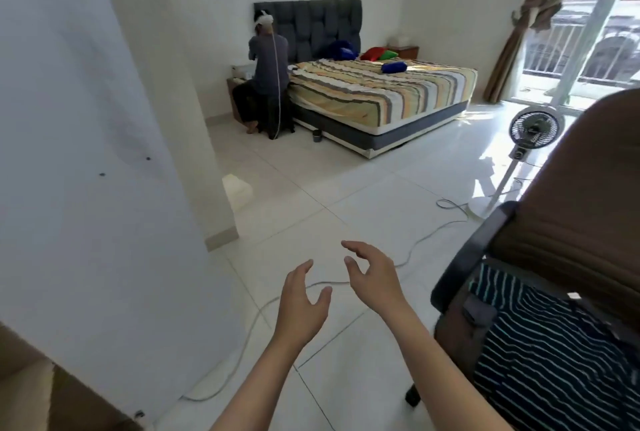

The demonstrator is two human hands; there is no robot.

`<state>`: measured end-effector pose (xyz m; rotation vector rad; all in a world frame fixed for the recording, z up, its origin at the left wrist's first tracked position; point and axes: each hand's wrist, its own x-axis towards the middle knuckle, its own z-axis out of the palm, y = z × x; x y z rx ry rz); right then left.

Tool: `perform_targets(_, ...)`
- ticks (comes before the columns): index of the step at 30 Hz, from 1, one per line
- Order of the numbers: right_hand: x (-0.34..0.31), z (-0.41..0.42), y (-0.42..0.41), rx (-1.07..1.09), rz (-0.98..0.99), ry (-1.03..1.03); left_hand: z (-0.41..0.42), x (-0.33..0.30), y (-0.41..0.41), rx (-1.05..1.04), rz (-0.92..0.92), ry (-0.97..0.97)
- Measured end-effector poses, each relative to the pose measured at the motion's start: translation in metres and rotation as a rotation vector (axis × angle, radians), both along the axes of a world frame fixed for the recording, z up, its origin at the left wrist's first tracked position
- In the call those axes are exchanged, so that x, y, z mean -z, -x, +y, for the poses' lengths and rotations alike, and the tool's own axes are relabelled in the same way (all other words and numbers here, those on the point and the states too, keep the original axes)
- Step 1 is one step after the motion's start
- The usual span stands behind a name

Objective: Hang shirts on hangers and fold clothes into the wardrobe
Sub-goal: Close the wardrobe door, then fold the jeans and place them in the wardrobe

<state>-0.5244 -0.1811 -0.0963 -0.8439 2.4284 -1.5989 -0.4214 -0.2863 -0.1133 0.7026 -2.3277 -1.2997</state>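
A dark striped garment (pixel 561 337) with thin white and teal lines lies on the seat of a brown office chair (pixel 571 208) at the lower right. Both my hands are held out over the white tiled floor, left of the chair. My left hand (pixel 303 306) has its fingers spread and relaxed and holds nothing. My right hand (pixel 374 274) is loosely curved, fingers apart, also empty. Neither hand touches the garment. No hanger is in view.
A white panel (pixel 86 170) fills the left side. A white cable (pixel 256 319) runs across the floor under my hands. A standing fan (pixel 535 129) is behind the chair. Farther back are a striped bed (pixel 381 94) and a person (pixel 266 73) seated beside it.
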Motion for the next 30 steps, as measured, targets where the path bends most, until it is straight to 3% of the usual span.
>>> perform_targets(12, 0.041, 0.359, 0.068, 0.388, -0.09, -0.202, 0.31, 0.045, 0.133, 0.496, -0.151, -0.093)
perform_targets(19, 0.065, 0.496, 0.118, 0.556, -0.197, -0.279, 0.448, 0.081, 0.197, 0.712, -0.301, -0.163)
perform_targets(24, 0.083, 0.555, 0.17, 0.602, -0.218, -0.366, 0.507, 0.118, 0.239, 0.713, -0.426, -0.306)
perform_targets(30, 0.107, 0.602, 0.25, 0.547, -0.279, -0.523, 0.561, 0.165, 0.294, 0.577, -0.67, -0.621)
